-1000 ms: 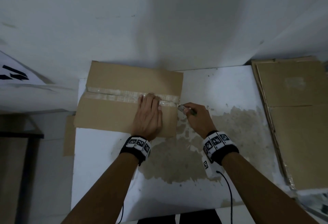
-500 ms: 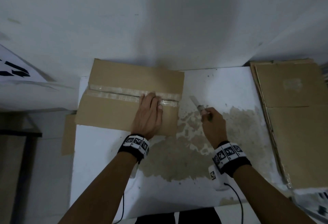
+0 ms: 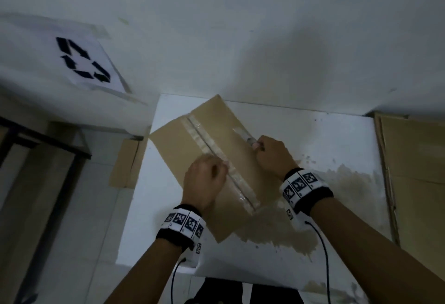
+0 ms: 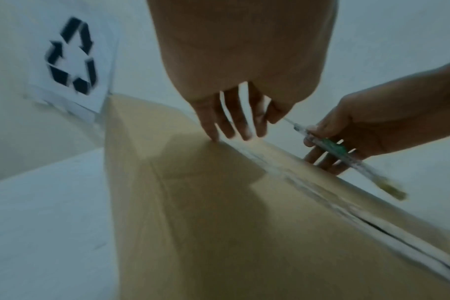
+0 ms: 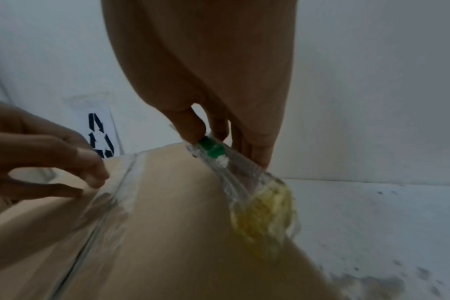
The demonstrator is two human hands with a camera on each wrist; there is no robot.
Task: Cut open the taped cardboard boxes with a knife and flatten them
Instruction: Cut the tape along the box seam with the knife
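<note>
The box (image 3: 212, 159) lies flat and slanted on the white desk (image 3: 313, 140). My left grip (image 3: 204, 181) rests on it with fingertips (image 4: 213, 134) beside the tape (image 3: 216, 156), fingers straight. My right grip (image 3: 272, 154) is clamped on the knife (image 4: 331, 148), above the box's right part.

L hand (image 3: 204, 178) curled (R hand (image 3: 272, 154) gripping).
</note>
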